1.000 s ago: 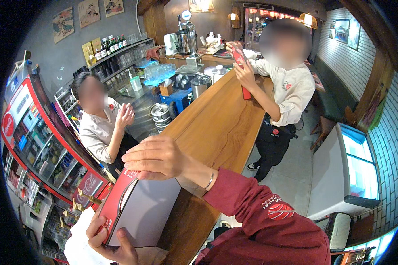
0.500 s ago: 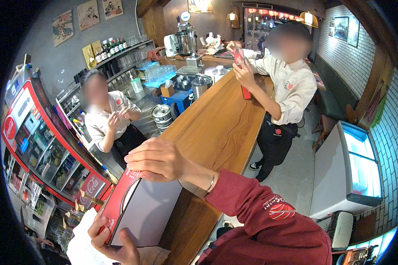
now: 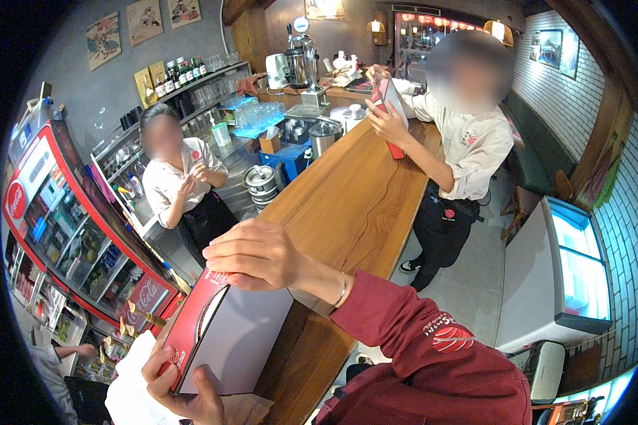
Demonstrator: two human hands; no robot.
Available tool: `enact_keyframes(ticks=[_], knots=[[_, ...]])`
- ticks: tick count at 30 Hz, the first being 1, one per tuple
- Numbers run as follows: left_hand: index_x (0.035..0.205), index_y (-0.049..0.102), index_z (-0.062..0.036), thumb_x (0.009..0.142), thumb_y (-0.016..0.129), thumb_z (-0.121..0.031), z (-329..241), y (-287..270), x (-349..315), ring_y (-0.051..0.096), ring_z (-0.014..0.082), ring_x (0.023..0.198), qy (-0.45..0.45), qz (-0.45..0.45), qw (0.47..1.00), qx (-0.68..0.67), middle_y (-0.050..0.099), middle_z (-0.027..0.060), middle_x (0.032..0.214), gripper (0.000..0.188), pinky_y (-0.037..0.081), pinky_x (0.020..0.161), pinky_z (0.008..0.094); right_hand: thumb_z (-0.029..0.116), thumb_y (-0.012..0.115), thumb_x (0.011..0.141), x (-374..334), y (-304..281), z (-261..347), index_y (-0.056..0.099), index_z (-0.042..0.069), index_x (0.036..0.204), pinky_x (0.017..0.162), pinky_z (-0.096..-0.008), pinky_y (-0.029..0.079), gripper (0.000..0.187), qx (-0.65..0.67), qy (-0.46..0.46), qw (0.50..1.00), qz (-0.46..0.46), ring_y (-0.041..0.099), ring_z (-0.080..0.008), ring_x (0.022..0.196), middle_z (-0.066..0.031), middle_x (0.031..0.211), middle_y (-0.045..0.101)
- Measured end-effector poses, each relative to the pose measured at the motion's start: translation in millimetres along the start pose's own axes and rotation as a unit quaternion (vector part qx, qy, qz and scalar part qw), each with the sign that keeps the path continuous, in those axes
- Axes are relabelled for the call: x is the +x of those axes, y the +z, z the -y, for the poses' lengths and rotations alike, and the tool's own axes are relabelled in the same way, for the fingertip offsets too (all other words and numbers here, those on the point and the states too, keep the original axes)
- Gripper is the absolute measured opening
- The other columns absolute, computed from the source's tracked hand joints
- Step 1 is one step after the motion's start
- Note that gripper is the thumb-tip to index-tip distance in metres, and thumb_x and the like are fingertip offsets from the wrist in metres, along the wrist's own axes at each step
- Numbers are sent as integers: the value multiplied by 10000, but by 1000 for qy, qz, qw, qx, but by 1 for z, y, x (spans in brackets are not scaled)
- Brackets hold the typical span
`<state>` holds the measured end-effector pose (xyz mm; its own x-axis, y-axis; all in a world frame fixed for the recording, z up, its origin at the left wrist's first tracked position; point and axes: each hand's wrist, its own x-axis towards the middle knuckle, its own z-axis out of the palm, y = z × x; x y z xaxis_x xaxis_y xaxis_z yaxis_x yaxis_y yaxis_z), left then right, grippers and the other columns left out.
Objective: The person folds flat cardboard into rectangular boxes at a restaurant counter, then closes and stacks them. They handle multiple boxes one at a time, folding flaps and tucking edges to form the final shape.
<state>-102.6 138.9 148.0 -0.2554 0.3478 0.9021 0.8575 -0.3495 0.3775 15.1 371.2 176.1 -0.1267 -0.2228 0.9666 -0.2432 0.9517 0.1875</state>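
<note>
A cardboard box (image 3: 241, 343), red on its narrow printed side and whitish on its broad side, stands tilted at the near end of the wooden counter. A curved slit with a white edge runs along the red side. My right hand (image 3: 255, 255), in a maroon sleeve, is closed over the top end, fingers bent across the red face. Low on the box, my left hand (image 3: 181, 389) grips the bottom corner, fingers on the red side and thumb on the pale side. White paper (image 3: 131, 382) lies beside and partly behind the left hand.
The wooden counter (image 3: 354, 191) stretches away from me. At its right a person holds a similar red box (image 3: 386, 99). Left, behind it, another person (image 3: 184, 177) has hands together. A drinks fridge (image 3: 85, 234) stands left, a steel keg (image 3: 261, 185) beyond. A sleeve (image 3: 46, 368) shows lower left.
My hands keep the same grip on the box. The person at the right has turned their box so its pale side shows. More of an arm appears at the lower left.
</note>
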Motion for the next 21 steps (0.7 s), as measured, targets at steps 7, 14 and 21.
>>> enact_keyframes(ticks=[7, 14, 21], knots=[[1007, 431, -66, 867, 650, -188, 0, -1, 2, 502, 309, 1095, 7, 8, 1000, 4, 511, 172, 1134, 287, 355, 981, 439, 266, 549, 909, 1, -1, 0, 659, 78, 952, 748, -338, 501, 221, 1, 1, 1000, 2, 658, -210, 884, -56, 996, 675], [1003, 424, -63, 870, 650, -206, -2, 0, 0, 497, 303, 1090, -3, 3, 1000, 13, 507, 167, 1132, 298, 351, 978, 429, 266, 553, 907, 0, -1, 0, 661, 76, 951, 763, -334, 495, 222, -2, 3, 1000, 3, 658, -209, 889, -60, 1003, 674], [1009, 423, -67, 874, 650, -247, 2, 1, -1, 494, 300, 1090, 6, 7, 1000, 5, 505, 162, 1126, 320, 356, 974, 431, 262, 554, 905, -3, 0, 0, 661, 75, 950, 756, -340, 499, 220, -6, 0, 1000, 2, 657, -208, 893, -56, 997, 674]])
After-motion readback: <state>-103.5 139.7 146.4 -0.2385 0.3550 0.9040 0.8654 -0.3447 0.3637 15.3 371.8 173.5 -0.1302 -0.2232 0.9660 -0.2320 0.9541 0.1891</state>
